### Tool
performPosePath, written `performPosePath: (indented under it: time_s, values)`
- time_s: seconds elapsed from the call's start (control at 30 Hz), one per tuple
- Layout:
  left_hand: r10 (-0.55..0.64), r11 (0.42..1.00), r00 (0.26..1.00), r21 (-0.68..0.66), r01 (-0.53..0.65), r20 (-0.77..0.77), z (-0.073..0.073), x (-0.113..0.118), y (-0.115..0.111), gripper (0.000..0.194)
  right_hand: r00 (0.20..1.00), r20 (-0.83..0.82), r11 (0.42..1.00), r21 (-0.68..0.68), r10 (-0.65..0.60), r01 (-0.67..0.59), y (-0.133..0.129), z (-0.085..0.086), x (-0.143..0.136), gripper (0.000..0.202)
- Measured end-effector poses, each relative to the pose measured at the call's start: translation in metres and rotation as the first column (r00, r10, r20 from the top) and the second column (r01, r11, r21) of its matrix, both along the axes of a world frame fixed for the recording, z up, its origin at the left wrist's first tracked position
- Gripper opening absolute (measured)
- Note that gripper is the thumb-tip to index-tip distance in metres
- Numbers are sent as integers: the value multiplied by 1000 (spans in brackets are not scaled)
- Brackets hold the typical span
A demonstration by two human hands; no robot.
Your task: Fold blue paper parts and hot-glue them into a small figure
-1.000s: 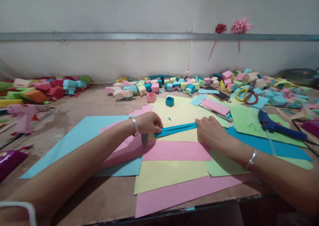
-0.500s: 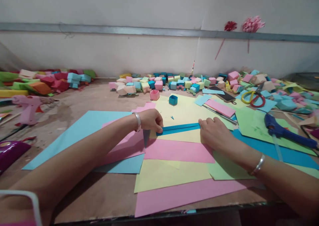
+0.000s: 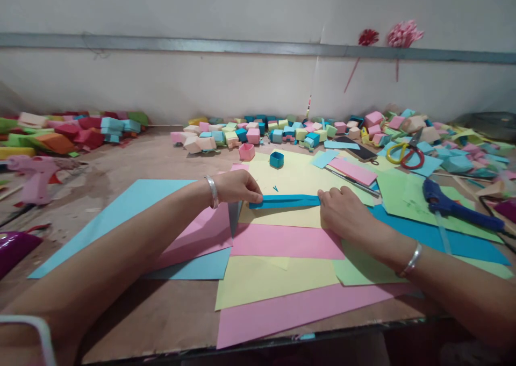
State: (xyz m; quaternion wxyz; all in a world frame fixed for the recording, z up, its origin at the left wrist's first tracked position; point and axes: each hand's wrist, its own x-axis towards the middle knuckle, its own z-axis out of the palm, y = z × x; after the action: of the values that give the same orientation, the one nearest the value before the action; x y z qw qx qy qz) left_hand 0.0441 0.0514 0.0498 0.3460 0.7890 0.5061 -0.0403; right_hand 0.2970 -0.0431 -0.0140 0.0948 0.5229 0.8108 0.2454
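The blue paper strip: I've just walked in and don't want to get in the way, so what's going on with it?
A person has the blue paper strip between two bare hands, the left hand at one end and the right hand at the other. It looks folded lengthwise, above a pale yellow sheet. Just beyond sit a small blue box and a pink box. Scissors and a blue glue gun lie off to the right.
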Motion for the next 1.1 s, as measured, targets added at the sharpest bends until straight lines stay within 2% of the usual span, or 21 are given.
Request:
performPosePath:
  time_s: [0.13, 0.37, 0.57, 0.77, 1.1]
  values:
    - [-32, 996, 997, -83, 38, 68, -1, 1, -1, 36, 1000, 11, 1000, -8, -5, 5, 1, -2, 2, 21]
    - [-36, 999, 999, -1, 36, -16, -13, 4, 2, 26, 1000, 13, 1000, 9, 3, -3, 3, -6, 4, 24]
    - [-27, 994, 995, 100, 37, -100, -12, 6, 1, 23, 1000, 4, 1000, -4, -15, 15, 3, -6, 4, 23]
    - [-55, 992, 991, 109, 69, -121, -14, 5, 2, 24, 1000, -14, 999, -32, -23, 22, 3, -3, 3, 22]
    - [-69, 986, 987, 141, 89, -143, -1, 7, -6, 23, 1000, 5, 999, -25, -20, 21, 4, -6, 4, 25]
